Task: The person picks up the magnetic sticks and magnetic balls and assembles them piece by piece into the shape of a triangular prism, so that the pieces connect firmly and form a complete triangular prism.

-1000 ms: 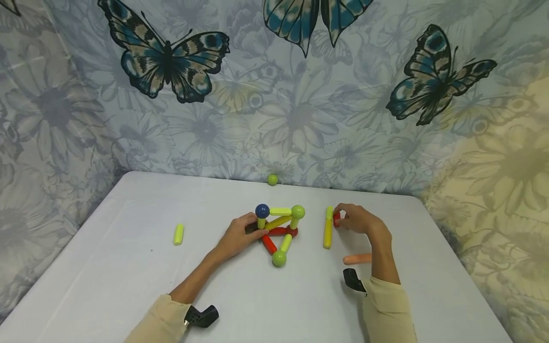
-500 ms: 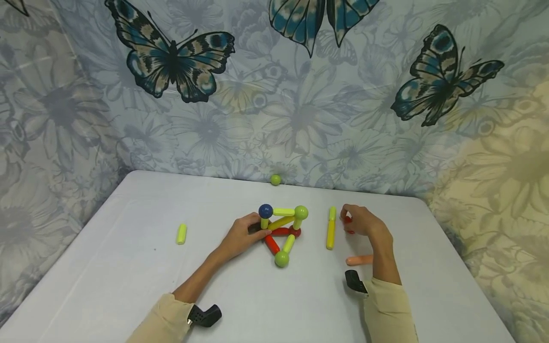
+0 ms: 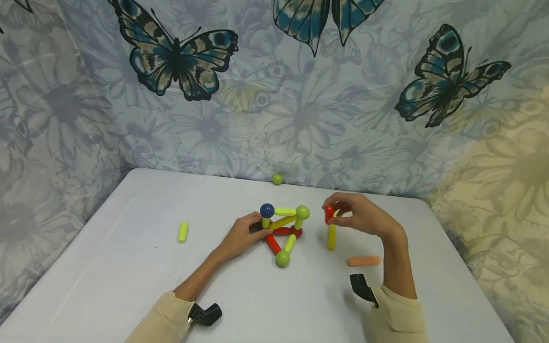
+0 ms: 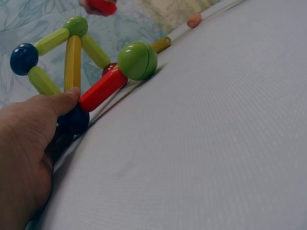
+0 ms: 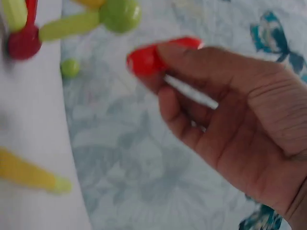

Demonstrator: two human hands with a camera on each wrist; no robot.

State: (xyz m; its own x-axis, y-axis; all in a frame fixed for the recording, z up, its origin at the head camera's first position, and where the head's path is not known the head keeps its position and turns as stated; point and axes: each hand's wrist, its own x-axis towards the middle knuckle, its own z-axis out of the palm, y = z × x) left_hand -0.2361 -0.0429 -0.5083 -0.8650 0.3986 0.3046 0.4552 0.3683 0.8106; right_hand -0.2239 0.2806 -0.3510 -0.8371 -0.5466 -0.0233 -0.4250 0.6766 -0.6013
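Observation:
A frame of magnetic rods and balls stands on the white table [image 3: 240, 295]. It has a dark blue ball [image 3: 267, 210], a green ball [image 3: 302, 212] at the top, a red ball [image 3: 296, 232] and another green ball [image 3: 282, 258] at the front. My left hand [image 3: 240, 237] grips its lower left corner, thumb over a second dark blue ball [image 4: 76, 120] by the yellow rod [image 4: 72, 62]. To the right of the frame, my right hand [image 3: 366, 214] pinches a short red rod [image 3: 329, 214] between thumb and fingers, above the table and apart from the frame.
Below the right hand lies a loose yellow rod [image 3: 332, 238], its far end partly hidden. An orange rod [image 3: 363, 261] lies nearer me. At left is a short light green rod [image 3: 183, 232]. A loose green ball [image 3: 277, 179] sits at the back edge, by the patterned cloth.
My right hand has lifted the red rod off the table and carried it leftward, nearer the frame. The left hand keeps its grip on the frame. The head view has shifted slightly.

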